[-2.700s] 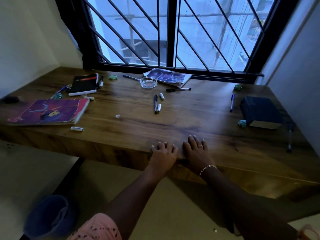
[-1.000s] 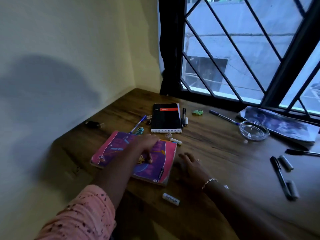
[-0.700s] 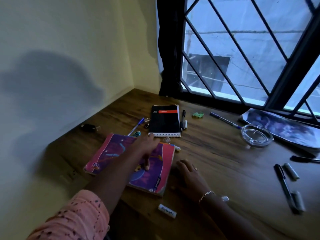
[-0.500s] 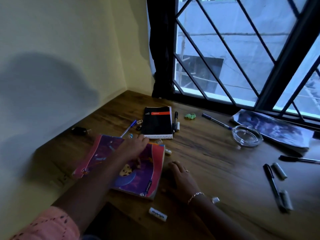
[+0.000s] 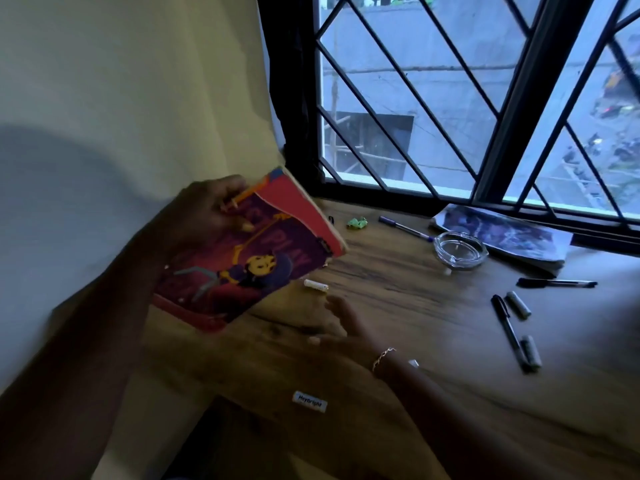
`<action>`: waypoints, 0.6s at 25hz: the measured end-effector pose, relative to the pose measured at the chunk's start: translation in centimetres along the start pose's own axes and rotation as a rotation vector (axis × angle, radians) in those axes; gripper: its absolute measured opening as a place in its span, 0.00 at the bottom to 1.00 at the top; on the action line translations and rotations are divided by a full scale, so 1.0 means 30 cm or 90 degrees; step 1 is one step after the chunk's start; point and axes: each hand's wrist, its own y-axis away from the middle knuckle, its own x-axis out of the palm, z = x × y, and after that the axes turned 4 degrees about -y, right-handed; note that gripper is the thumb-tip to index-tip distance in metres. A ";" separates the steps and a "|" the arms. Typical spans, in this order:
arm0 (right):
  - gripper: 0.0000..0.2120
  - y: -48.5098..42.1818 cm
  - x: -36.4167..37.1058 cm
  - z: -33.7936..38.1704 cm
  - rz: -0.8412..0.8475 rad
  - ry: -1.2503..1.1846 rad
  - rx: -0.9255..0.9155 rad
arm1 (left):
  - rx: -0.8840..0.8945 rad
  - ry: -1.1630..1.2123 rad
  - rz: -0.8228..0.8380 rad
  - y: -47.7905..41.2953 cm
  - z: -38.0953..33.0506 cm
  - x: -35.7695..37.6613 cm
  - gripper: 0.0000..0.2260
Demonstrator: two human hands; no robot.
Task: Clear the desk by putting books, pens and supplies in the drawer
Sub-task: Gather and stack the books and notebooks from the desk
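- The pink and purple book [image 5: 249, 261] is up in the air over the left part of the desk [image 5: 398, 306], tipped, with its cover picture facing the camera
- The left hand [image 5: 207, 216] holds the book at its far left edge; the thumb lies on the cover and the other fingers are hidden behind the book
- The right hand [image 5: 343, 327] is low over the desk, just right of the book's near corner; its fingers are spread out loose and hold nothing, and it is too blurry to tell if it touches the wood
- A thin bracelet [image 5: 382, 358] is on the right wrist
- A small white stick [image 5: 316, 285] lies on the desk between the book and the right hand
- A white stick with a name printed on it [image 5: 309, 401] lies near the front edge of the desk
- A green crumpled scrap [image 5: 357, 222] and a purple pen [image 5: 405, 229] lie far back, near the window
- A glass ashtray [image 5: 460, 251] sits just right of the purple pen, beside a magazine [image 5: 502, 237] under the window
- On the right lie a black pen [image 5: 556, 283], a black marker [image 5: 509, 327] and two grey caps [image 5: 517, 304]; one cap is beside the far end of the marker and one touches its near end
- The window [image 5: 450, 98] has black slanted bars, and a pale wall [image 5: 121, 81] is on the left
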 end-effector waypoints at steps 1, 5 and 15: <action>0.37 0.003 -0.003 0.017 -0.007 -0.065 -0.033 | 0.022 0.079 -0.027 0.002 -0.027 -0.015 0.13; 0.19 0.051 -0.083 0.132 -0.127 -0.281 -0.148 | 0.088 0.299 -0.144 -0.018 -0.149 0.089 0.17; 0.16 0.419 -0.463 -0.001 -0.416 -0.286 -0.142 | 0.100 0.557 -0.016 -0.104 -0.421 0.618 0.20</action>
